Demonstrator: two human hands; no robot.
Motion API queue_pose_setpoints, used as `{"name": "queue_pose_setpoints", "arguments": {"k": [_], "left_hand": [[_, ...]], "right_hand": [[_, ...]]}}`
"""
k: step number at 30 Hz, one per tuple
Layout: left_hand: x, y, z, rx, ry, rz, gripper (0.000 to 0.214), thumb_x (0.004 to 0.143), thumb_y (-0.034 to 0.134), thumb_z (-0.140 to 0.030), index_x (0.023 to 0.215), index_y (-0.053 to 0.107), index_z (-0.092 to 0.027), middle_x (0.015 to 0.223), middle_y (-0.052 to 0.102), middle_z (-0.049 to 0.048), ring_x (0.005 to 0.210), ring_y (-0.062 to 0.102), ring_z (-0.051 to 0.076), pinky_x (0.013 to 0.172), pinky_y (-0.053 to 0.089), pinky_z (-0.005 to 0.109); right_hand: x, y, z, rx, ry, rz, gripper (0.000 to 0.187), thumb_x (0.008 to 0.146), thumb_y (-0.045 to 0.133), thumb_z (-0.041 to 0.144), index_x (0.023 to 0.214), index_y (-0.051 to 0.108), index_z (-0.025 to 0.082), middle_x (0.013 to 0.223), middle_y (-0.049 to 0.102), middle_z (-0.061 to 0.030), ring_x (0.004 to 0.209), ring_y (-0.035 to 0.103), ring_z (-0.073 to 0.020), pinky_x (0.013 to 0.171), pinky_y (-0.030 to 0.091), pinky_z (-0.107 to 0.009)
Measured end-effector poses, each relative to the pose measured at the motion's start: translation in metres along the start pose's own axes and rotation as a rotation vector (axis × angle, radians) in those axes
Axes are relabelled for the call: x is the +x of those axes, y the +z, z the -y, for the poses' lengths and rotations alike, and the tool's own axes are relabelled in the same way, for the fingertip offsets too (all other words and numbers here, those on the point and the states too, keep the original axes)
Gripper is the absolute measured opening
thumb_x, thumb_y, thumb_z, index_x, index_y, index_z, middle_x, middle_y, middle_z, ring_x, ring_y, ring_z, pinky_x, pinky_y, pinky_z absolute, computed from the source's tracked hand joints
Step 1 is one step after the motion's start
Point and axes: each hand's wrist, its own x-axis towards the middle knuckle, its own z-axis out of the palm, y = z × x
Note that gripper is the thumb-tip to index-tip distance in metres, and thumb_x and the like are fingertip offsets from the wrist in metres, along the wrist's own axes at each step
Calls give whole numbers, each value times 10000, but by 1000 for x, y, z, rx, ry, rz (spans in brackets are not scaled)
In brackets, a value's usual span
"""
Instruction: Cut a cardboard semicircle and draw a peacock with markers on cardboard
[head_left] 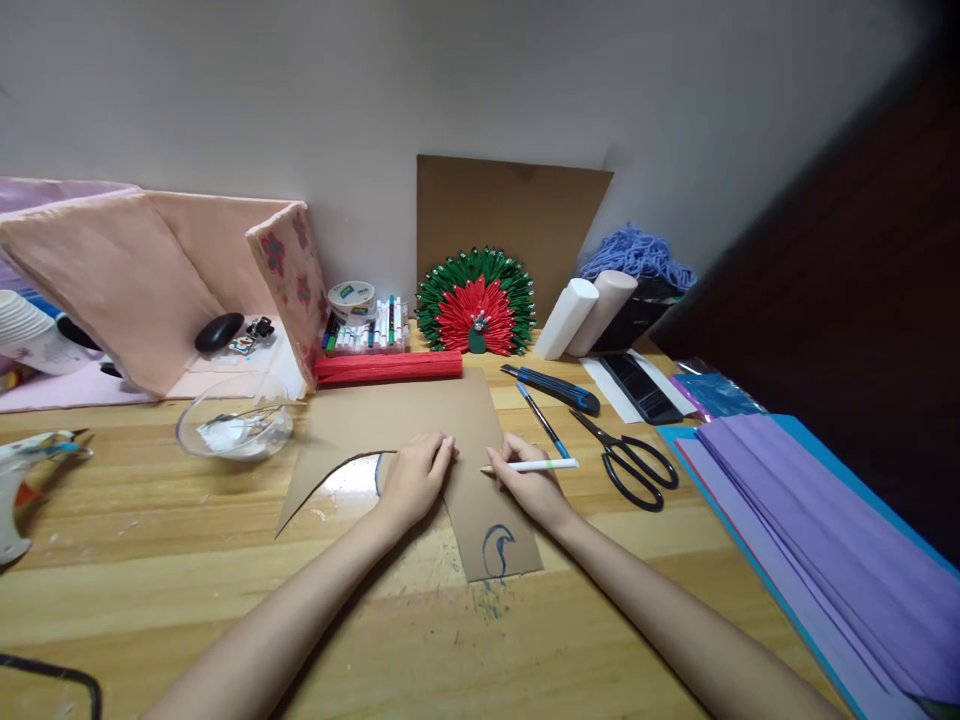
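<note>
My right hand (531, 487) pinches a white marker (544, 464), its tip pointing left, close to the brown cardboard (469, 410). I cannot tell whether the tip touches it. My left hand (415, 480) lies on the cardboard, fingers loosely bent and holding nothing. The cardboard has a curved cut-out on its lower left side. On its lower right strip is a dark blue crescent-like drawing (495, 550). A blue pen (544, 420) lies just beyond my right hand. Black-handled scissors (628, 460) and a blue-black utility knife (553, 388) rest to the right.
A red paper roll (390, 367) crosses the cardboard's far edge. Behind stand a green-and-red peacock craft (476, 305) and a box of markers (371, 328). A clear bowl (236, 420) and glue gun (22, 490) are left; purple sheets (832, 560) lie right.
</note>
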Motion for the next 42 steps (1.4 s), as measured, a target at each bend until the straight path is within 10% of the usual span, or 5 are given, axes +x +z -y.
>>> {"name": "queue_pose_setpoints", "arguments": {"k": [42], "left_hand": [[0, 0, 1, 11, 0, -1, 371, 913, 272, -375, 780, 573, -204, 800, 635, 42, 793, 578, 176, 705, 408, 277]], "right_hand": [[-2, -1, 3, 54, 11, 155, 305, 773, 556, 354, 539, 439, 197, 468, 559, 17, 447, 495, -115, 465, 341, -220]]}}
